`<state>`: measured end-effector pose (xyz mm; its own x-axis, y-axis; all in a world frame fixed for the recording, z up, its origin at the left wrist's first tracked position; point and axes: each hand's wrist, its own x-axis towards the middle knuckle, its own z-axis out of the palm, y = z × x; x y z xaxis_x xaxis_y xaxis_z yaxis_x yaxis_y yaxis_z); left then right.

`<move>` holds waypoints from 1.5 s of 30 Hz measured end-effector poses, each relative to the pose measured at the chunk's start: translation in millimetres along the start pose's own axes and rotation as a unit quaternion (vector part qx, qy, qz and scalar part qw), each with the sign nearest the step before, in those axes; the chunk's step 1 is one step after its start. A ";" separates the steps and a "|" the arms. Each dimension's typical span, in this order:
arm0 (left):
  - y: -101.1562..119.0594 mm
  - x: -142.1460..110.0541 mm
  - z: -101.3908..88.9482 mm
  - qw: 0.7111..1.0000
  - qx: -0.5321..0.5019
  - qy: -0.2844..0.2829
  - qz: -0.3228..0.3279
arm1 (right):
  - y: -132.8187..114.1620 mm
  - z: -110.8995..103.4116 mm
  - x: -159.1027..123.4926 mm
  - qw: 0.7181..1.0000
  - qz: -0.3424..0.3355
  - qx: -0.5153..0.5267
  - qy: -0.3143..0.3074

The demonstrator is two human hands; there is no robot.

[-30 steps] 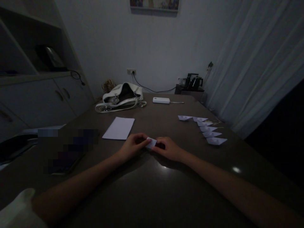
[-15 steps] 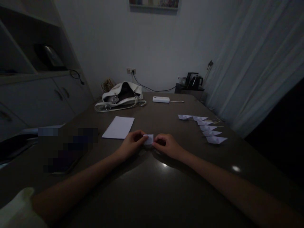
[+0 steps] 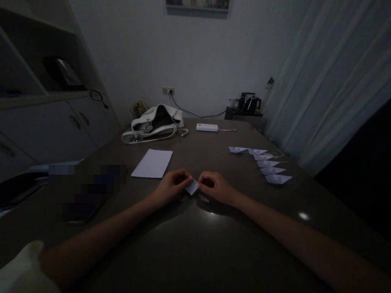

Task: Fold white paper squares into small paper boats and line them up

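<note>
One small folded paper (image 3: pixel 192 189) sits near the middle of the table (image 3: pixel 195 248), the hub of the clock here, with twelve o'clock away from the person. The left hand (image 3: pixel 172 184) pinches it between thumb and fingers; the right hand (image 3: pixel 215 188) is loosely curled, thumb and fingertip nearly meeting at the paper's right corner, though whether they grip or only touch cannot be told. On so small a piece, lining up the edges before pressing should give the cleanest crease, with the left thumb as anchor. A stack of paper (image 3: pixel 152 163) lies at ten o'clock, just beside the left hand. Six paper boats (image 3: pixel 278 179) lie around two o'clock, near the table's right edge, so elbow room seems widest toward six o'clock.
</note>
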<state>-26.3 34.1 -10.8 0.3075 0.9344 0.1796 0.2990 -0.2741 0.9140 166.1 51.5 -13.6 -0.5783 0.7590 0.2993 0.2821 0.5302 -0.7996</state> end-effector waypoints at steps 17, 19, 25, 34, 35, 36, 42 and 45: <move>2.7 -2.9 -0.3 0.993 0.112 -0.003 0.041 | 10.5 1.7 3.5 0.995 0.034 0.084 0.053; 1.9 -3.0 0.2 0.992 0.118 -0.014 0.045 | 12.0 1.3 4.0 0.994 0.044 0.088 0.052; 2.1 -4.2 1.3 0.991 0.118 -0.035 0.042 | 12.9 1.0 5.7 0.992 0.065 0.103 0.041; 5.3 -4.2 2.1 0.986 0.137 -0.076 0.048 | 8.7 1.4 2.0 0.994 0.043 0.104 0.009; 6.0 -4.6 2.6 0.985 0.139 -0.087 0.050 | 9.1 1.1 1.8 0.994 0.039 0.102 0.011; 6.5 -5.0 2.9 0.984 0.143 -0.096 0.051 | 9.4 0.9 1.8 0.994 0.036 0.100 0.016; 4.5 -4.2 0.8 0.985 0.128 -0.105 0.044 | 8.8 1.9 2.5 0.994 0.036 0.093 0.038; 4.3 -2.6 -0.6 0.993 0.090 -0.075 0.032 | 6.6 2.9 1.1 0.998 0.025 0.061 0.002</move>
<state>-26.4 30.6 -7.0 0.4576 0.8733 0.1671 0.4271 -0.3807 0.8201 165.2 54.7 -20.0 -0.5623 0.7849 0.2603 0.2145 0.4424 -0.8708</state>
